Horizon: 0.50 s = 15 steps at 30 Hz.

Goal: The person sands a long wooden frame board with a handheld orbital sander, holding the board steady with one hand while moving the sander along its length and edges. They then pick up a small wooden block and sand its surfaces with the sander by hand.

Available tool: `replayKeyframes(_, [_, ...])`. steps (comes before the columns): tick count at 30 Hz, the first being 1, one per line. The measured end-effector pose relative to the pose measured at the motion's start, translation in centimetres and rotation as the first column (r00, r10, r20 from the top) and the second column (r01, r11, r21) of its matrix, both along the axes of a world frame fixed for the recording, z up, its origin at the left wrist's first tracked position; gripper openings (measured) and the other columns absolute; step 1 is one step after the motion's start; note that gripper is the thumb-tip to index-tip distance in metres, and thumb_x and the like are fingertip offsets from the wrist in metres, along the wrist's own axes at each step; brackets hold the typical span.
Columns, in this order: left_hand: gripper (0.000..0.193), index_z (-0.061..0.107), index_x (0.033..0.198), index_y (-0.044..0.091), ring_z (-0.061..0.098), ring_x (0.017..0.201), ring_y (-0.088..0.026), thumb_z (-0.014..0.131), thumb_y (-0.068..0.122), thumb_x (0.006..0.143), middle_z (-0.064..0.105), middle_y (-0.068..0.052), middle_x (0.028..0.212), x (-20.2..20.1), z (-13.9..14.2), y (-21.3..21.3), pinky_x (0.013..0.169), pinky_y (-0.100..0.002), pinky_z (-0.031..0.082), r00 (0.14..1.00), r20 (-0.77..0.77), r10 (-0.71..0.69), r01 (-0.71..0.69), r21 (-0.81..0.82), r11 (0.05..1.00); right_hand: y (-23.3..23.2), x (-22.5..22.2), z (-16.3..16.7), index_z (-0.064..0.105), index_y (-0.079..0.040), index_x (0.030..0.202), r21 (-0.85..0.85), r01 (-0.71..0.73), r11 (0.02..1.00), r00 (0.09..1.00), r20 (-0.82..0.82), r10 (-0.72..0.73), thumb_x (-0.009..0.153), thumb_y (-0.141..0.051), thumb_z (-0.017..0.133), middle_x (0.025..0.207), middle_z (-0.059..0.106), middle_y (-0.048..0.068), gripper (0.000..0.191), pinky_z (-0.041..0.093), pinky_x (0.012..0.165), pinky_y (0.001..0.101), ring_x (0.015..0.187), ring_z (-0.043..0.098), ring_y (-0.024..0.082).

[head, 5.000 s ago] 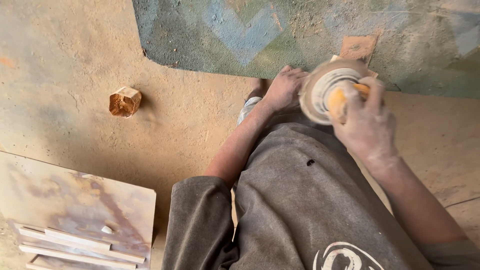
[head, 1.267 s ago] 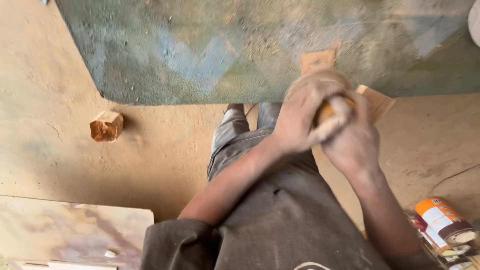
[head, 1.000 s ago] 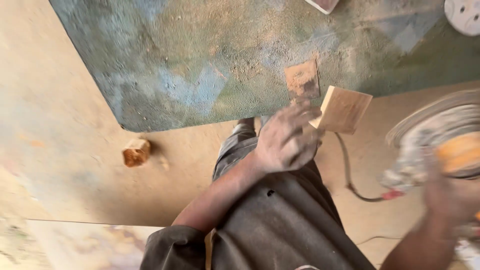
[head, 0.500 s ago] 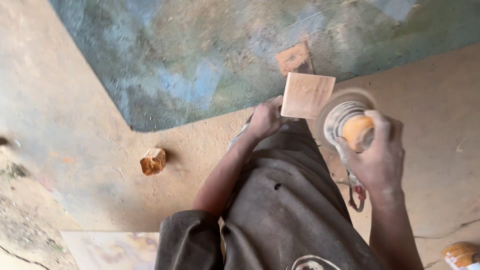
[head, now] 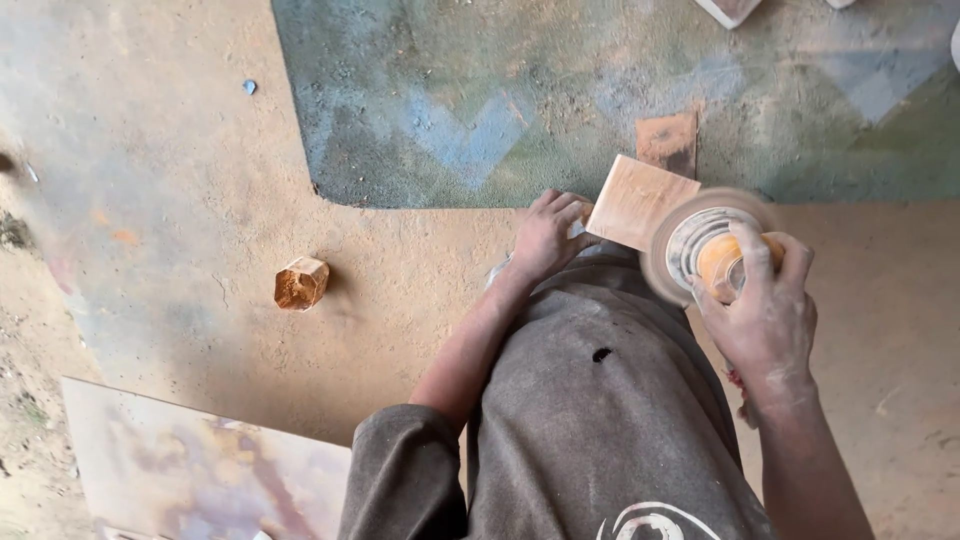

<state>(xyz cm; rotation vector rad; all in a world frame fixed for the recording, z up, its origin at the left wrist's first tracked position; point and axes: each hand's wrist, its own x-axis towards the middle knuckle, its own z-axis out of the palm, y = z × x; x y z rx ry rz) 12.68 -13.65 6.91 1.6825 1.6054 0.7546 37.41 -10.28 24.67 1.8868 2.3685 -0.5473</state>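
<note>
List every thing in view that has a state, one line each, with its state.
left hand: shut on the wooden tile, gripping its near edge
right hand: shut on the disc sander's orange body
wooden tile: held up off the floor, tilted, edge against the disc
disc sander: disc blurred, spinning
hexagonal wood block: lying loose on the dusty floor
painted board: lying flat

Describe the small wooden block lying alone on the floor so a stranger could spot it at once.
Start at the faded blue-green mat. Below its lower left corner, on bare dusty floor, lies the hexagonal wooden block. Unlike the flat square tile in the left hand, it is chunky, faceted and untouched.
</note>
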Motion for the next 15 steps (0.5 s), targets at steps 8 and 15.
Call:
replayKeyframes(8, [0.032,0.067,0.108,0.015,0.057,0.112,-0.025,0.079,0.021,0.079,0.066,0.0,0.112,-0.6,-1.2,0.1,0.1,-0.041,0.049,0.994,-0.084,-0.07,0.074,0.034,0.997,3.0,-2.3,-1.1,0.044,-0.018,0.154,-0.252,-0.017,0.968,0.993,0.113,0.047,0.081,-0.028,0.084,0.136,0.039,0.023,0.084,0.06,0.088,0.0503,0.102,0.067,0.045])
replayKeyframes(15, [0.039,0.065,0.109,0.015,0.057,0.108,-0.026,0.08,0.022,0.073,0.064,-0.001,0.107,-0.6,-1.5,0.5,0.095,-0.042,0.048,0.989,-0.1,-0.105,0.109,0.034,0.994,5.5,-1.9,-0.1,0.045,-0.02,0.152,-0.275,-0.129,0.953,0.962,0.199,0.188,0.081,-0.031,0.079,0.133,0.039,0.025,0.08,0.058,0.091,0.0531,0.104,0.066,0.048])
